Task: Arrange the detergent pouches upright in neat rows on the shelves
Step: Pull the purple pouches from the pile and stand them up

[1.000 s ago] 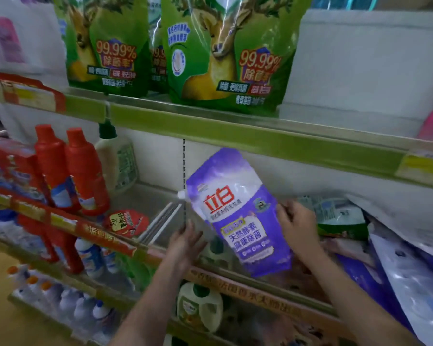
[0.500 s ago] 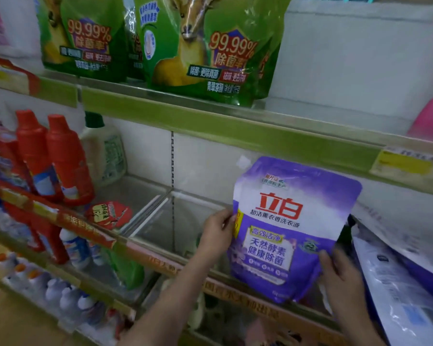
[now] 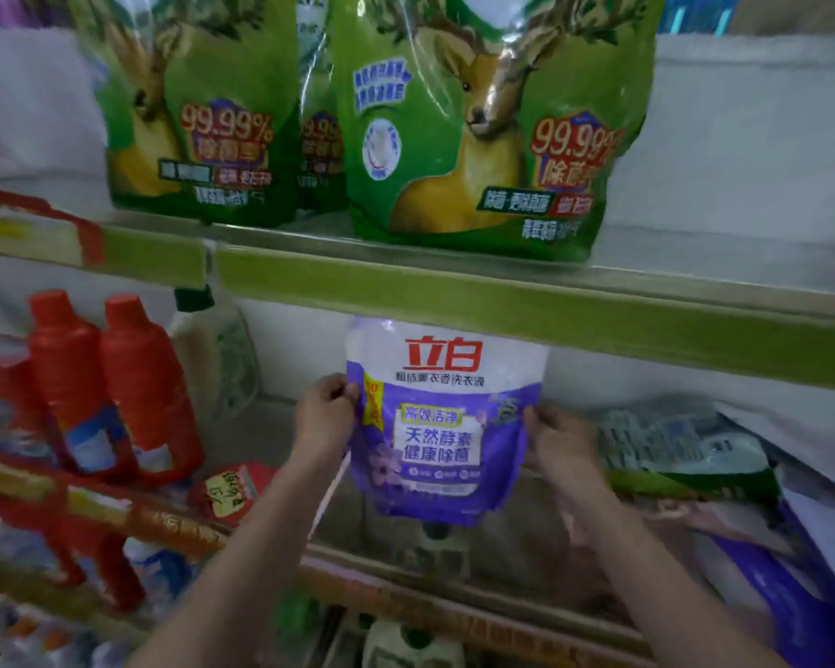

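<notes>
Two bare forearms rise from the lower edge of the view, with no sleeves, watch, bracelet or gloves on them. The left hand (image 3: 326, 417) and right hand (image 3: 557, 438) show no rings; the fingernails look short and unpainted.

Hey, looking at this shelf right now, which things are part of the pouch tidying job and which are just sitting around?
Part of the job:
- purple pouch, upright, left hand and right hand on its sides
- green pouches on the shelf above
- pouches lying flat at right

Just sitting around:
- red bottles
- white bottle behind them
</notes>
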`<act>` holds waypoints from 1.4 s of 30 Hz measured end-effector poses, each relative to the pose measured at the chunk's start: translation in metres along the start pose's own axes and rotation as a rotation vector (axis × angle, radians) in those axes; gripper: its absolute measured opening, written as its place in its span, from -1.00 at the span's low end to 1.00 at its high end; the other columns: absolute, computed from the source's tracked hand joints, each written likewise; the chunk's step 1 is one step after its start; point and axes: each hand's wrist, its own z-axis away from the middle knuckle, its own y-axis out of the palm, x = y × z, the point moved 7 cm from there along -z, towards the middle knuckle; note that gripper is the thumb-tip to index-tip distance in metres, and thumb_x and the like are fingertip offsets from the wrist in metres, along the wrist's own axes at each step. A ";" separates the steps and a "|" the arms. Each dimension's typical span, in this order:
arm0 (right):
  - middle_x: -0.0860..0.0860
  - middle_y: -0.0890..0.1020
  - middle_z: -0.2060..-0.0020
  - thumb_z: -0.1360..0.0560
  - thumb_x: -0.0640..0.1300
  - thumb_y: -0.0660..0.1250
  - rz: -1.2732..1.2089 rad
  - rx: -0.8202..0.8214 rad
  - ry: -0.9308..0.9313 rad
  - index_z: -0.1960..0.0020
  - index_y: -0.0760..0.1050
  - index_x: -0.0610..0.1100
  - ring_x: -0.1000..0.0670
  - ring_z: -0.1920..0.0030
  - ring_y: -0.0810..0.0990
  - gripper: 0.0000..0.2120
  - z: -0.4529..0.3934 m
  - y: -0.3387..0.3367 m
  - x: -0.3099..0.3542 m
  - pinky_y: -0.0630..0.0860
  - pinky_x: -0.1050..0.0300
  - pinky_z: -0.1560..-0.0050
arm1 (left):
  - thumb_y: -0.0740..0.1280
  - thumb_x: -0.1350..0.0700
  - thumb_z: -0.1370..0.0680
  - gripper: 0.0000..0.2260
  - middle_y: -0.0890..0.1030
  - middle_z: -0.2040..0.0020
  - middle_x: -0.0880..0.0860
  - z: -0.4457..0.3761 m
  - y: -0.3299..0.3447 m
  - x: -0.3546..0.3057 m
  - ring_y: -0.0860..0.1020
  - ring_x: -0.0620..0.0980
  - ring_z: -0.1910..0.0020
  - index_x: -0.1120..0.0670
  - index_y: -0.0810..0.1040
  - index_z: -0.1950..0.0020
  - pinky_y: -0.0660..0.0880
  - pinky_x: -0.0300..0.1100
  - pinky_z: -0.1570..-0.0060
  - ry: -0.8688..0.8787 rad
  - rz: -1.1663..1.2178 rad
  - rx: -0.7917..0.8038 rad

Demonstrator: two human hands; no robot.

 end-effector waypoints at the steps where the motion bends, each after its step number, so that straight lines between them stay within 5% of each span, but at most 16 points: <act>1: -0.15 0.56 0.31 -0.53 -0.18 0.22 0.019 -0.018 -0.012 0.37 0.43 -0.08 -0.11 0.24 0.52 -0.71 -0.007 0.013 0.009 0.45 -0.01 0.15 | 0.16 0.41 -0.51 -0.61 0.40 0.64 -0.09 -0.013 -0.004 -0.001 0.31 -0.20 0.54 0.07 0.37 0.47 0.23 -0.29 0.49 0.000 -0.010 0.014; 3: -0.21 0.58 0.33 -0.53 -0.22 0.21 0.119 -0.056 -0.050 0.33 0.49 -0.16 -0.09 0.24 0.52 -0.74 -0.023 0.030 0.023 0.36 0.06 0.20 | 0.14 0.41 -0.52 -0.60 0.41 0.66 -0.07 -0.036 -0.006 0.001 0.33 -0.18 0.54 0.06 0.38 0.45 0.28 -0.28 0.42 -0.050 -0.021 0.017; 7: -0.29 0.66 0.10 -0.51 -0.26 0.22 0.229 -0.169 -0.055 0.10 0.60 -0.30 -0.16 0.07 0.61 -0.81 -0.039 0.038 0.030 0.36 0.07 0.18 | 0.17 0.32 -0.55 -0.66 0.49 0.45 0.03 -0.063 0.009 0.015 0.43 0.04 0.19 0.07 0.42 0.41 0.37 -0.06 0.14 -0.176 0.045 0.050; 11: -0.23 0.58 0.23 -0.53 -0.30 0.20 0.235 -0.079 0.051 0.10 0.59 -0.31 0.01 0.23 0.49 -0.81 -0.029 0.048 -0.002 0.31 0.15 0.25 | 0.19 0.23 -0.59 -0.71 0.54 0.52 -0.03 -0.054 0.030 0.047 0.44 0.04 0.34 0.09 0.44 0.34 0.43 -0.05 0.25 -0.267 0.028 0.166; 13: -0.22 0.59 0.21 -0.51 -0.29 0.24 0.266 -0.048 0.059 0.07 0.60 -0.29 0.01 0.25 0.49 -0.84 -0.020 0.047 -0.010 0.35 0.13 0.24 | 0.18 0.14 -0.61 -0.78 0.58 0.31 0.09 -0.048 0.038 0.055 0.51 0.10 0.27 0.10 0.49 0.22 0.51 0.11 0.21 -0.272 -0.016 0.238; 16: -0.20 0.67 0.05 -0.45 -0.29 0.29 0.398 0.077 -0.048 -0.03 0.58 -0.30 -0.09 0.02 0.63 -0.81 -0.012 0.046 0.007 0.41 0.21 0.18 | 0.15 0.11 -0.61 -0.77 0.60 -0.01 0.29 -0.049 0.044 0.054 0.59 0.28 0.00 0.23 0.52 -0.03 0.50 0.26 -0.03 -0.251 -0.110 0.266; 19: -0.16 0.63 -0.12 -0.45 -0.16 0.37 0.526 0.234 -0.066 -0.17 0.53 -0.24 -0.12 -0.13 0.59 -0.68 0.004 0.037 0.021 0.50 0.05 -0.14 | 0.18 0.15 -0.59 -0.72 0.55 -0.12 0.33 -0.041 0.037 0.044 0.50 0.32 -0.18 0.31 0.45 -0.20 0.44 0.13 -0.14 -0.232 -0.127 0.185; 21: -0.16 0.63 -0.13 -0.45 -0.07 0.39 0.625 0.239 -0.104 -0.17 0.53 -0.26 -0.12 -0.15 0.58 -0.62 0.017 0.014 0.025 0.49 0.07 -0.14 | 0.26 0.13 -0.55 -0.64 0.49 -0.20 0.37 -0.013 0.022 0.038 0.46 0.33 -0.21 0.35 0.40 -0.24 0.40 0.09 -0.14 -0.202 -0.296 0.008; 23: -0.17 0.66 -0.06 -0.46 -0.07 0.37 0.679 0.177 -0.172 -0.12 0.57 -0.27 -0.12 -0.09 0.60 -0.67 0.031 -0.016 0.026 0.47 0.11 -0.08 | 0.33 0.14 -0.50 -0.66 0.50 -0.16 0.35 0.035 0.022 0.018 0.45 0.33 -0.17 0.30 0.43 -0.18 0.39 0.13 -0.13 0.021 -0.454 -0.097; 28: -0.16 0.68 0.00 -0.44 -0.31 0.36 0.602 0.057 -0.151 -0.09 0.59 -0.28 -0.04 -0.01 0.64 -0.78 0.044 -0.080 0.006 0.41 0.53 0.15 | 0.35 0.02 -0.46 -0.53 0.42 -0.28 0.16 0.132 0.144 -0.008 0.36 0.17 -0.27 0.15 0.36 -0.32 0.28 -0.06 -0.25 0.520 -0.687 0.562; 32: -0.10 0.62 -0.13 -0.42 -0.27 0.33 0.828 0.018 -0.228 -0.19 0.55 -0.09 -0.08 -0.19 0.51 -0.66 0.049 -0.116 -0.006 0.48 0.07 -0.14 | 0.29 0.01 -0.50 -0.44 0.20 -0.50 0.05 0.134 0.206 -0.018 0.20 0.10 -0.45 0.01 0.17 -0.45 0.23 0.07 -0.36 0.612 -1.024 0.639; 36: -0.10 0.57 -0.19 -0.37 -0.32 0.35 0.874 -0.044 -0.329 -0.24 0.51 -0.09 -0.12 -0.25 0.46 -0.55 0.056 -0.137 0.000 0.46 0.01 -0.19 | 0.19 0.14 -0.52 -0.65 0.58 -0.20 0.12 0.131 0.208 -0.024 0.54 0.16 -0.17 -0.05 0.44 -0.30 0.47 -0.04 -0.02 0.596 -1.149 0.639; 42: -0.08 0.45 -0.31 -0.38 0.02 0.41 1.041 -0.051 -0.509 -0.35 0.38 -0.03 -0.15 -0.31 0.38 -0.43 0.047 -0.154 0.025 0.33 -0.03 -0.20 | 0.27 0.17 -0.45 -0.86 0.66 0.20 0.16 0.156 0.197 -0.131 0.62 0.22 0.18 0.04 0.58 0.06 0.26 -0.14 0.36 0.893 -1.077 0.299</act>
